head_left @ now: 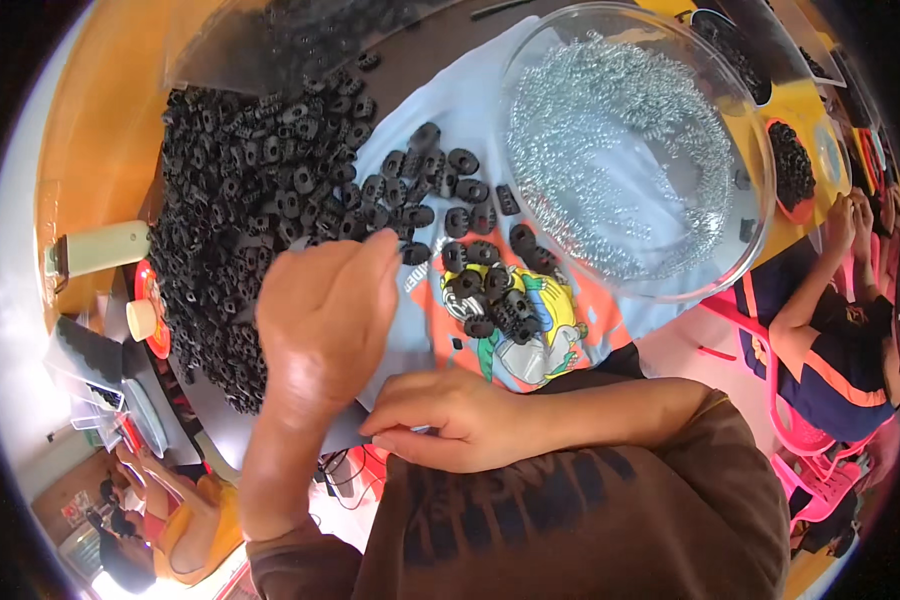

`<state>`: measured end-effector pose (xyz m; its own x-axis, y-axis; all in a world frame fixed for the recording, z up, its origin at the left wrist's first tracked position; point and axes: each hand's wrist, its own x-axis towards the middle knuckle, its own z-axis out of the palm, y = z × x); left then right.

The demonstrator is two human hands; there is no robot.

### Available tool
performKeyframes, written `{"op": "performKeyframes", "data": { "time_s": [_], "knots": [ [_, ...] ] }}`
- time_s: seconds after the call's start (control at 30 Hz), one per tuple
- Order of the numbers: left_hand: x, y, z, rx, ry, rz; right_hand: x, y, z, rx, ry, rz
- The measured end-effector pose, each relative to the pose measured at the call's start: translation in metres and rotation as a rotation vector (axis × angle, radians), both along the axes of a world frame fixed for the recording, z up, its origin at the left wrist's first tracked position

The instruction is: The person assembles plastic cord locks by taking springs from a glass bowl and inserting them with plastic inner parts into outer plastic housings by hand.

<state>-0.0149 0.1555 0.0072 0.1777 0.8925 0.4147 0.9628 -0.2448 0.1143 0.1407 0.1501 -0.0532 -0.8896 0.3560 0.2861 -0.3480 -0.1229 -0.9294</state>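
Black moulded plastic pieces [260,165] make a deep, matt heap beside my left hand [325,300], while a loose scatter of them lies to its right on pale blue cloth [450,95] with a cartoon print. That hand shows me its back; its fingertips reach toward the nearest scattered pieces, and I cannot tell whether they pinch 1. My right hand [450,420] sits lower, fingers curled inward, any hold hidden. I'd work from the scatter, where rounded bodies lie apart, taking 1 piece with a light tip grip and turning its opening into sight; digging into the heap would likely start a slide. Fine, shiny springs [560,110] ring a clear round dish [755,190]; coils that thin probably tangle, so gentle fingers suit.
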Motion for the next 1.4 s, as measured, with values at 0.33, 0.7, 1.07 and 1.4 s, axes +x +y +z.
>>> {"op": "performKeyframes", "data": {
  "time_s": [0.33,0.7,1.07,1.4],
  "knots": [
    [0.008,-0.005,-0.023,-0.166,0.085,0.029,-0.002,-0.002,0.0,0.046,0.032,-0.1],
    [0.017,-0.078,0.009,-0.293,-1.1,0.441,-0.001,-0.004,0.001,-0.144,-0.019,-0.274],
    [0.026,-0.121,0.001,-0.268,-1.35,0.424,-0.002,-0.007,0.0,-0.031,-0.051,-0.261],
    [0.022,-0.132,-0.003,-0.242,-1.646,0.387,0.003,-0.012,0.006,-0.631,-0.06,-0.087]
  ]
}}
